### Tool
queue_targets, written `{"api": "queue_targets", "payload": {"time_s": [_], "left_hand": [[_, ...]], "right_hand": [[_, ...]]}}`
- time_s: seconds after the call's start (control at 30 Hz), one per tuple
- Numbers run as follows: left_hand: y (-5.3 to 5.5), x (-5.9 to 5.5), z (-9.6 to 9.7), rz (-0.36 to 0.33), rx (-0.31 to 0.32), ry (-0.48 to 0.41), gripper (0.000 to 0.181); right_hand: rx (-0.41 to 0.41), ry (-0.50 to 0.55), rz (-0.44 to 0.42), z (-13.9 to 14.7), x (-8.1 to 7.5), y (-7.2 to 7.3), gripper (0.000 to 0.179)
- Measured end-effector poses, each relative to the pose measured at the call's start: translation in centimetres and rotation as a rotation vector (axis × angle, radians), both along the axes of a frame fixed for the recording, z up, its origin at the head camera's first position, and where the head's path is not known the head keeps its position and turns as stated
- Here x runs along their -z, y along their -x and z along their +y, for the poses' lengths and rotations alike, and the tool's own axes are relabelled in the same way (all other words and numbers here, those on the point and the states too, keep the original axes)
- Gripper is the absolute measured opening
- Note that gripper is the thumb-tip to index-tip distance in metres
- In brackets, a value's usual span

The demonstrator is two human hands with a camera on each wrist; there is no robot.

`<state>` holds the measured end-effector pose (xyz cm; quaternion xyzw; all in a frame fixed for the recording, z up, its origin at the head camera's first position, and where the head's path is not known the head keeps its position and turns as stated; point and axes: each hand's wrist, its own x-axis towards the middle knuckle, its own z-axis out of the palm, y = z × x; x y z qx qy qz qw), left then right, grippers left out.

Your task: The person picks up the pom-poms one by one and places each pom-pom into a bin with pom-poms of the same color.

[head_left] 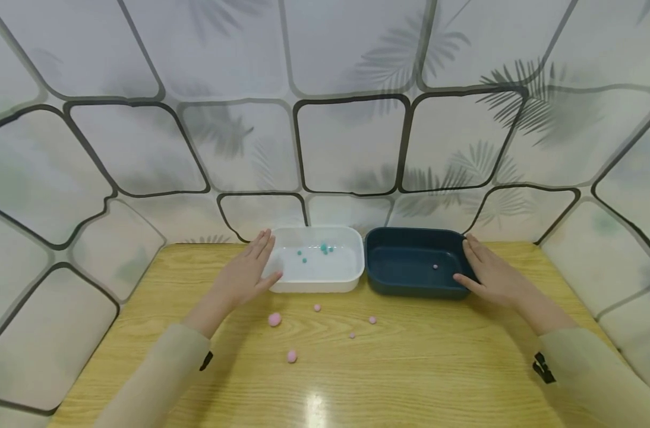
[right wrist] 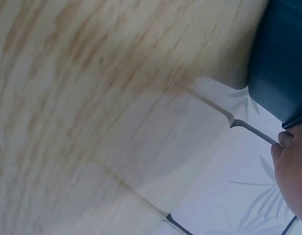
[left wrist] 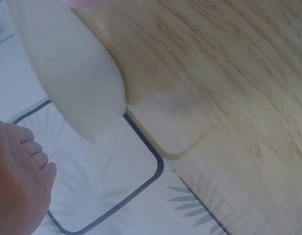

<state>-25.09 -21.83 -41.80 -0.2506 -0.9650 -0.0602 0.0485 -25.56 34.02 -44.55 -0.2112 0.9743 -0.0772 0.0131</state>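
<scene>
In the head view a white rectangular dish (head_left: pixel 316 287) holds several tiny teal balls (head_left: pixel 324 247). Beside it, on the right, stands a dark blue dish (head_left: pixel 410 290) with one small pink ball (head_left: pixel 435 267) inside. My left hand (head_left: pixel 243 274) rests against the white dish's left side, fingers straight and thumb spread toward the front corner. Against the blue dish's right side lies my right hand (head_left: pixel 493 276), its fingers also extended. The left wrist view shows the white dish's wall (left wrist: pixel 77 63) near the hand; the blue wall (right wrist: pixel 280 63) appears in the right wrist view.
Several pink balls of different sizes lie on the wooden table (head_left: pixel 389 380) in front of the dishes, the largest pink ball (head_left: pixel 274 320) toward the left. A patterned wall covering (head_left: pixel 352 148) rises right behind the dishes and along both sides.
</scene>
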Motion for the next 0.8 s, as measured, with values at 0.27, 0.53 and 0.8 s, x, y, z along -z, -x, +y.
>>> {"api": "queue_targets", "payload": {"time_s": [0.27, 0.53, 0.8], "left_hand": [[-2.9, -1.8, -0.8, 0.038, 0.03, -0.054, 0.086], [-6.0, -2.6, -3.0, 0.043, -0.017, -0.189, 0.085], [-8.5, -1.8, -4.1, -0.077, -0.051, -0.44, 0.077]], "right_hand": [[-0.005, -0.026, -0.001, 0.0, 0.0, 0.0, 0.095], [-0.005, -0.029, 0.0, -0.2, 0.0, 0.0, 0.094], [0.002, -0.028, -0.007, -0.2, -0.1, -0.1, 0.095]]}}
